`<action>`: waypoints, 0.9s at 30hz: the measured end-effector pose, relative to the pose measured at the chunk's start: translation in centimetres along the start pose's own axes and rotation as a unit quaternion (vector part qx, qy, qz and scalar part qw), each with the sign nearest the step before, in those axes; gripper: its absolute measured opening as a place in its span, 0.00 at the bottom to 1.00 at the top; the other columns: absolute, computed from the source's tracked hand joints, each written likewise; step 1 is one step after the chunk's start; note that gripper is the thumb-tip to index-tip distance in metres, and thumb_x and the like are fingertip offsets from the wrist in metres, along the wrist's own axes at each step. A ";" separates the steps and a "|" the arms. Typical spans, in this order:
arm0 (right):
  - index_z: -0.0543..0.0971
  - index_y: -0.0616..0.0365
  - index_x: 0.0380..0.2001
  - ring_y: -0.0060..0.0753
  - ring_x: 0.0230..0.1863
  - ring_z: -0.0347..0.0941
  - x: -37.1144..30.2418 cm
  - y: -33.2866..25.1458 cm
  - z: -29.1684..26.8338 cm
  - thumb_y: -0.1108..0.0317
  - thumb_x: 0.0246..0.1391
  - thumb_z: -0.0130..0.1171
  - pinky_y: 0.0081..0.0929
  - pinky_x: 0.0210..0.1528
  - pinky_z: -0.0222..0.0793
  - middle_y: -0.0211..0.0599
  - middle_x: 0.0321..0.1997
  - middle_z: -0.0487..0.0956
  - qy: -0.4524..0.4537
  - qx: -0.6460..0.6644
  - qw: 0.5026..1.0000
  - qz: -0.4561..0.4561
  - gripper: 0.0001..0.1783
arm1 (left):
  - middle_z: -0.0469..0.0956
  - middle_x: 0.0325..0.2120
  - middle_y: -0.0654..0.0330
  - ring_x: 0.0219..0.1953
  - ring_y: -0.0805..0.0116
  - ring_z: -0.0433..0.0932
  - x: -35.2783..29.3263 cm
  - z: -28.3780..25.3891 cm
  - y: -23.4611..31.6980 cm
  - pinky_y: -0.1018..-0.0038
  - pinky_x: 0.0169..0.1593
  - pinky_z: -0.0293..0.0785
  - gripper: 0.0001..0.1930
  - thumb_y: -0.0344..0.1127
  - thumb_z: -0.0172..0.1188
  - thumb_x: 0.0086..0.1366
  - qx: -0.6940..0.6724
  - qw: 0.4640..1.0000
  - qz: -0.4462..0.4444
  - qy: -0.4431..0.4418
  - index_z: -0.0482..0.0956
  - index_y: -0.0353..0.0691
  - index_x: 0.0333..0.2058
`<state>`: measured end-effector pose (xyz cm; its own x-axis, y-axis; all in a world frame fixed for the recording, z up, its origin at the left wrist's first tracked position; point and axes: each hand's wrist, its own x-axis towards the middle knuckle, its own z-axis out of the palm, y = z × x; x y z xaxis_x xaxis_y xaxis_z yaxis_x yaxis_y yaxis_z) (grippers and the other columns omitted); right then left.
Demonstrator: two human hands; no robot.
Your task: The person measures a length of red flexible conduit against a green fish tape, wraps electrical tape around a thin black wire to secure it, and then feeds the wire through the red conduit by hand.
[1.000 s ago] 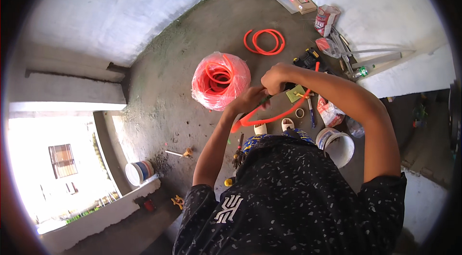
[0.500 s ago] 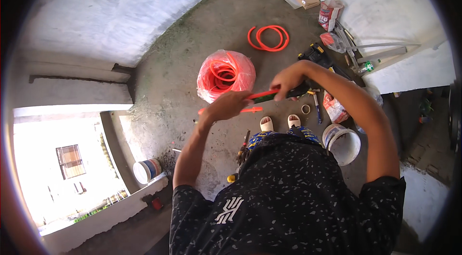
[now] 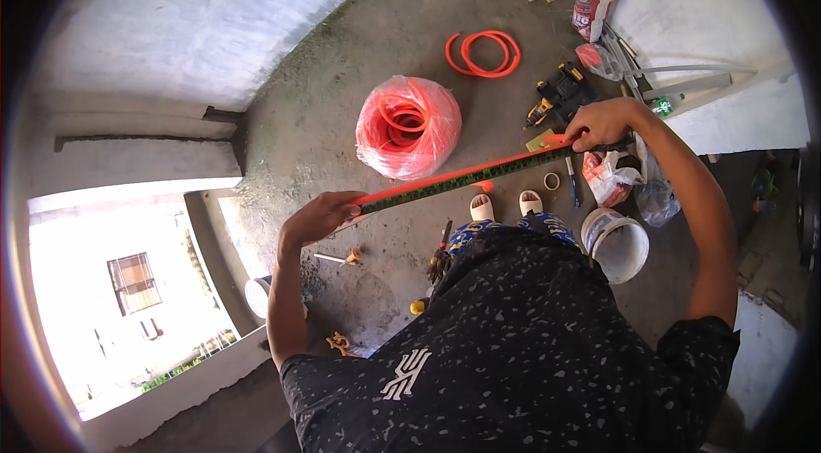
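Note:
My left hand [image 3: 323, 215] pinches one end of a stretched orange tube [image 3: 466, 171] together with a green-and-black measuring tape [image 3: 479, 177] laid along its near side. The other end of both is gripped in my right hand [image 3: 600, 123], higher and to the right. Whatever lies under the right palm is partly hidden. Tube and tape slant across in front of my body, above the floor. Beyond them a plastic-wrapped coil of orange tubing [image 3: 374, 130] stands on the floor. A smaller loose orange coil [image 3: 483, 74] lies farther back.
By my right side are a white bucket [image 3: 592, 237], a blue-handled tool [image 3: 572, 183], a tape roll [image 3: 552, 181] and a red-white bag [image 3: 605, 181]. A yellow-black power tool [image 3: 539, 112] lies farther off. Bags and strips line the right wall. A window opening [image 3: 128, 282] is at left.
My hands have moved apart, the left to the left, the right to the right and up. A longer stretch of tube and tape now shows between them.

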<state>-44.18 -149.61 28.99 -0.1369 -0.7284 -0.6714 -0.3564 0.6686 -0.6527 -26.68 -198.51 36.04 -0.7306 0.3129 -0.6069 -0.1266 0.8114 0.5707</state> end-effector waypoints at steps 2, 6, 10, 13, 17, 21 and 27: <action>0.77 0.62 0.46 0.32 0.38 0.78 -0.7 -0.5 0.1 0.58 0.58 0.54 0.33 0.40 0.70 0.39 0.37 0.81 0.029 -0.001 0.999 0.015 0.19 | 0.78 0.27 0.59 0.30 0.71 0.74 0.4 0.5 -0.6 0.71 0.39 0.71 0.16 0.35 0.53 0.66 -0.043 0.999 -0.018 -0.014 0.74 0.36 0.51; 0.80 0.54 0.44 0.41 0.42 0.77 -1.8 -4.2 -0.1 0.58 0.55 0.54 0.38 0.44 0.70 0.39 0.40 0.81 0.122 -0.119 0.984 0.058 0.17 | 0.79 0.30 0.60 0.33 0.71 0.75 2.4 1.9 -3.5 0.72 0.42 0.72 0.17 0.35 0.53 0.66 -0.088 0.996 0.010 -0.031 0.74 0.35 0.51; 0.81 0.46 0.43 0.43 0.44 0.76 -2.0 -5.6 0.1 0.56 0.52 0.55 0.40 0.46 0.70 0.35 0.41 0.81 0.161 -0.157 0.963 0.148 0.16 | 0.79 0.40 0.56 0.44 0.70 0.76 4.7 2.6 -4.7 0.72 0.50 0.70 0.23 0.42 0.57 0.64 -0.061 0.993 0.073 -0.073 0.71 0.37 0.54; 0.81 0.46 0.43 0.43 0.44 0.76 -1.6 -6.1 -0.4 0.57 0.51 0.56 0.41 0.46 0.71 0.36 0.41 0.81 0.154 -0.183 0.962 0.131 0.16 | 0.73 0.53 0.52 0.57 0.64 0.69 7.3 2.4 -5.5 0.67 0.61 0.62 0.35 0.46 0.63 0.59 -0.019 0.982 0.142 -0.123 0.62 0.38 0.61; 0.82 0.46 0.41 0.44 0.43 0.77 0.5 -7.0 -1.0 0.58 0.50 0.55 0.42 0.45 0.71 0.36 0.40 0.81 0.143 -0.209 0.962 0.098 0.15 | 0.66 0.59 0.53 0.60 0.63 0.65 14.0 2.8 -0.2 0.67 0.62 0.60 0.33 0.49 0.52 0.67 0.022 0.954 0.241 -0.176 0.55 0.39 0.64; 0.83 0.47 0.35 0.45 0.42 0.78 3.2 -8.4 -1.0 0.56 0.49 0.52 0.44 0.43 0.72 0.38 0.38 0.82 0.152 -0.292 0.937 0.118 0.15 | 0.72 0.51 0.51 0.53 0.62 0.71 18.8 6.2 11.6 0.66 0.56 0.67 0.26 0.45 0.44 0.72 -0.054 0.968 0.222 -0.101 0.59 0.38 0.62; 0.80 0.60 0.37 0.42 0.32 0.80 4.5 -7.7 -1.0 0.53 0.50 0.58 0.39 0.34 0.74 0.44 0.34 0.82 0.132 -0.203 0.969 0.045 0.20 | 0.78 0.36 0.56 0.37 0.63 0.78 19.3 10.3 14.2 0.68 0.43 0.73 0.23 0.43 0.47 0.70 -0.090 0.953 0.286 0.044 0.64 0.37 0.58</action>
<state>-43.02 -158.21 31.34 -0.3967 -0.7185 -0.5713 -0.6586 0.6563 -0.3681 -35.67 -175.88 26.74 -0.7673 0.6294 -0.1228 0.2026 0.4196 0.8848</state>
